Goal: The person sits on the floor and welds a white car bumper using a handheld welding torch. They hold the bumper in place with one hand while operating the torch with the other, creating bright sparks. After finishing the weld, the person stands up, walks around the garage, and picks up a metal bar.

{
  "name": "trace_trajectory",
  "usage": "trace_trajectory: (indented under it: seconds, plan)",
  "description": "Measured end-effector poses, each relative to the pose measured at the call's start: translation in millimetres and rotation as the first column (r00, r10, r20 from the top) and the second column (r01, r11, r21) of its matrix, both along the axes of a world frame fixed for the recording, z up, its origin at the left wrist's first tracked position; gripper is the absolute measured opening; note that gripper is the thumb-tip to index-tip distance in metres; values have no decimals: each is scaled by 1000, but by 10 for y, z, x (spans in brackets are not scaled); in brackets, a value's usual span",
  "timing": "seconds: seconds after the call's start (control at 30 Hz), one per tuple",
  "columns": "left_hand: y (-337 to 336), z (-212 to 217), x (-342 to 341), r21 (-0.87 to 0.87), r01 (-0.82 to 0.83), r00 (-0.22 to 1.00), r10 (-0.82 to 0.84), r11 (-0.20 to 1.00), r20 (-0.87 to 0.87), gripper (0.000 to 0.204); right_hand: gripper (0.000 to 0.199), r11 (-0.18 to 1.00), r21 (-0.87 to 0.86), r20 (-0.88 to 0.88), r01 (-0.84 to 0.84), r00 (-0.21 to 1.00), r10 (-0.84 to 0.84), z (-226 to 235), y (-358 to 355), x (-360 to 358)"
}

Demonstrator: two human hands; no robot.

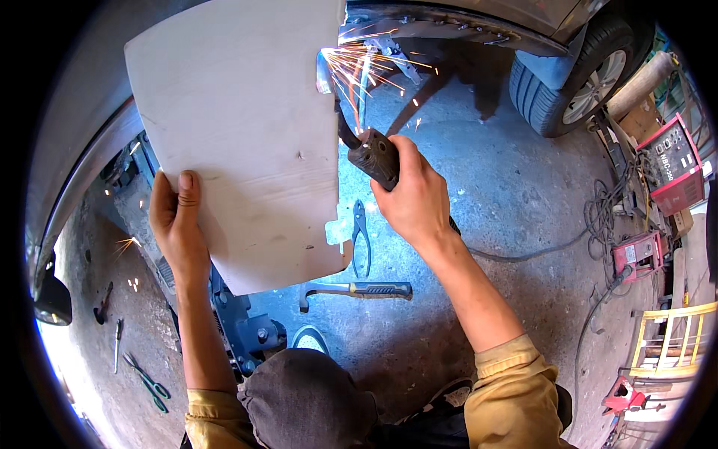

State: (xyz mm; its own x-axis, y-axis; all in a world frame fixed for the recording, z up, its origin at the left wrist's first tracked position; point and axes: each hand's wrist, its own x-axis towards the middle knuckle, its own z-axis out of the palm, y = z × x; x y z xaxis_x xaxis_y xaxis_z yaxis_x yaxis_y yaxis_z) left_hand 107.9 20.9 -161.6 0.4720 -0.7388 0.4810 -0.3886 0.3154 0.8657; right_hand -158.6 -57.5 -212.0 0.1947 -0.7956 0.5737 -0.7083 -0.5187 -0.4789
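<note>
Concrete floor (516, 187) below, the left hand (179, 217) clamps a sheet (247, 135), the right hand (419, 196) a torch (374, 159).

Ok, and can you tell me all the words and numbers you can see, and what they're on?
Big red-and-black machine on the right: white letters and numbers on its front, which I won't copy out.
Small red box below it: markings too small to read.
Pale sheet in the left hand: no writing I can see.

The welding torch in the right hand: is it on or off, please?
The welding torch is on: a bright glare and orange sparks burst out beyond its neck; its tip is not clearly visible.
</note>
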Motion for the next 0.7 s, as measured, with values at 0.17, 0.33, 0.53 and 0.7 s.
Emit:
trace_trajectory:
  seconds: [0.17,0.33,0.53,0.7]
  plan:
    - [21,-73,68,-31,-62,990,57,998,-129,37,49,996,80,21,42,999,-44,-37,58,-7]
    - [36,-125,100,-26,-34,988,30,999,-150,38,49,990,128,52,60,996,-67,-34,88,15]
    - [17,-138,94,-35,-42,989,36,998,-146,40,51,994,97,42,49,998,-53,-24,55,48]
    - [21,-164,116,-22,-40,990,37,999,-137,40,50,995,92,51,48,997,-53,-68,62,71]
